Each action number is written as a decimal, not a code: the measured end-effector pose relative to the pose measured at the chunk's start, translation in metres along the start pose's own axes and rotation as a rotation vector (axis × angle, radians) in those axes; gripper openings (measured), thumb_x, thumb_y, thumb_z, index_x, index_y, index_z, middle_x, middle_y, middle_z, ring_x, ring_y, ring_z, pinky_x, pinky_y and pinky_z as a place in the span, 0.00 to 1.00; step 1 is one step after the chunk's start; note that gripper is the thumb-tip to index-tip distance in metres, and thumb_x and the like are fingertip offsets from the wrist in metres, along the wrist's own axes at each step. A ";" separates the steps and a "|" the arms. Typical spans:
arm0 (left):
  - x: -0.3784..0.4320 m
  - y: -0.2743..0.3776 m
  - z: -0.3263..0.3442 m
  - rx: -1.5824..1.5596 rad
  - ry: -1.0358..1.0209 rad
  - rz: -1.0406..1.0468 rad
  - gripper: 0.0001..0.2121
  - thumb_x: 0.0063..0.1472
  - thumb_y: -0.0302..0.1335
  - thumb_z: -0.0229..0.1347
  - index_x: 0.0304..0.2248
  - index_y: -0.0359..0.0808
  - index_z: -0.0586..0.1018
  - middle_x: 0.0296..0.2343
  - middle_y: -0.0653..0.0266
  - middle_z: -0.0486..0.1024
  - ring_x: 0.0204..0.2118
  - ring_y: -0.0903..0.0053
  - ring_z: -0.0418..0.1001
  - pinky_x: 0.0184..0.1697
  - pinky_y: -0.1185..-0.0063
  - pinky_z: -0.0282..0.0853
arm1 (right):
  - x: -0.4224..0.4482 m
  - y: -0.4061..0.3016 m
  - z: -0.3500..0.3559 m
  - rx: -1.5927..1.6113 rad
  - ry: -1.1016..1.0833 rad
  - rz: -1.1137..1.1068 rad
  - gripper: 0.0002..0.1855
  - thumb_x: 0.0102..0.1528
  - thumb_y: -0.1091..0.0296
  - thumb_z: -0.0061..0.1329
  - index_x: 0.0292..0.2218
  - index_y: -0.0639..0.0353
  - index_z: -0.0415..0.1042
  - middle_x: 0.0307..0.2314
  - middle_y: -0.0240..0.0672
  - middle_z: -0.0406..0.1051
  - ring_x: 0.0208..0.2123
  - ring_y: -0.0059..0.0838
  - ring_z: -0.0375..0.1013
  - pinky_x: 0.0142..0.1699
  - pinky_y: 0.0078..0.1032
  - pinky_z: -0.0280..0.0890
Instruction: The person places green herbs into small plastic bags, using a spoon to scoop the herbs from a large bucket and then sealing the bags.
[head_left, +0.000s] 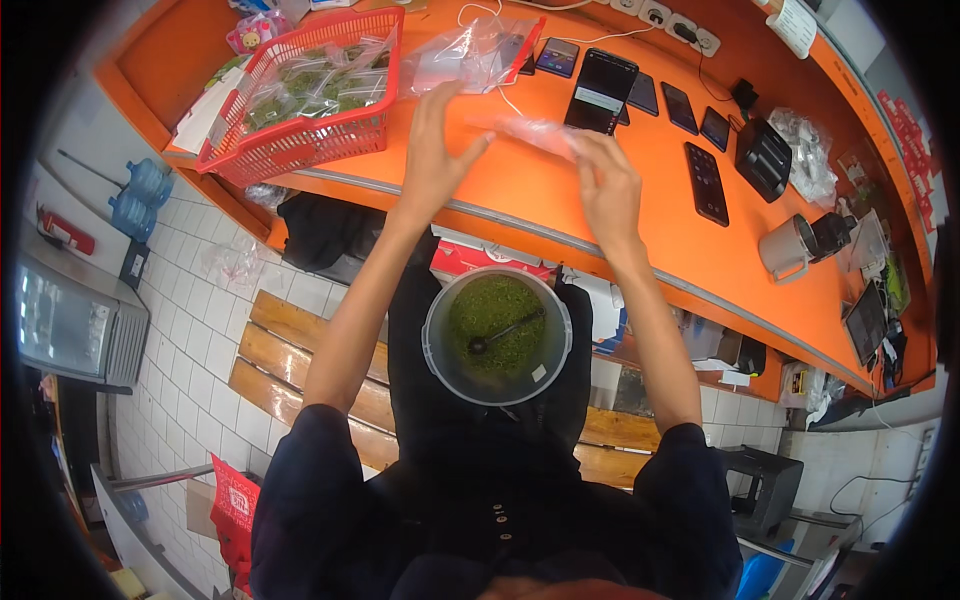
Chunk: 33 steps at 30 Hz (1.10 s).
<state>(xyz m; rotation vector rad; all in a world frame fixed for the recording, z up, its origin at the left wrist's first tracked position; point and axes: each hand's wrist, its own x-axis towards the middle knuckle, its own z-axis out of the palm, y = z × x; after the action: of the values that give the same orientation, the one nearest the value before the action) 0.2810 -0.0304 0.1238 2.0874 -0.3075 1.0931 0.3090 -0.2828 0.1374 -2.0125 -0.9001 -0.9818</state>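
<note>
Over the orange counter (525, 191), my right hand (609, 184) pinches one end of a clear plastic packet (536, 133) with a pinkish tint, blurred by motion. My left hand (435, 154) is raised at the packet's other side, thumb and fingers spread, holding nothing. A round plastic tub (432, 341) rests on my lap, partly filled with chopped green leaves (491, 300). Across the leaves lies a black spoon (506, 334). To the left of my left hand, a red plastic basket (300, 150) holds several clear bags of green leaves (322, 86).
A large clear zip bag (472, 56) with a red edge lies behind my hands. Several phones, including a black smartphone (706, 184), lie on the counter's right half. Farther right are a black device (763, 159) and a grey mug (786, 247). Beneath me is a slatted wooden bench (277, 356).
</note>
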 end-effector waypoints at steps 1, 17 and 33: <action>-0.001 0.007 -0.001 0.188 0.058 0.266 0.31 0.60 0.27 0.65 0.61 0.34 0.70 0.58 0.51 0.72 0.57 0.58 0.75 0.60 0.65 0.70 | -0.002 -0.001 0.003 -0.004 0.006 0.004 0.10 0.62 0.75 0.52 0.44 0.64 0.81 0.41 0.39 0.81 0.43 0.37 0.82 0.45 0.32 0.77; -0.003 0.012 0.003 0.082 -0.636 0.073 0.30 0.56 0.33 0.58 0.60 0.36 0.75 0.60 0.48 0.71 0.64 0.52 0.67 0.68 0.61 0.61 | -0.007 0.018 -0.008 -0.123 -0.594 -0.138 0.15 0.59 0.74 0.54 0.47 0.60 0.82 0.53 0.40 0.76 0.54 0.41 0.75 0.57 0.36 0.73; -0.010 0.013 0.010 0.403 -0.601 0.062 0.28 0.66 0.44 0.50 0.64 0.51 0.73 0.63 0.44 0.66 0.65 0.48 0.64 0.69 0.53 0.53 | -0.017 0.015 -0.019 0.115 -0.558 -0.050 0.13 0.59 0.70 0.58 0.46 0.56 0.84 0.49 0.37 0.79 0.54 0.40 0.75 0.57 0.36 0.73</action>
<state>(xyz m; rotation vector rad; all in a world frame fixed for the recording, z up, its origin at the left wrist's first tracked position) 0.2740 -0.0476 0.1190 2.7656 -0.4701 0.5615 0.3068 -0.3104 0.1274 -2.2072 -1.2680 -0.3736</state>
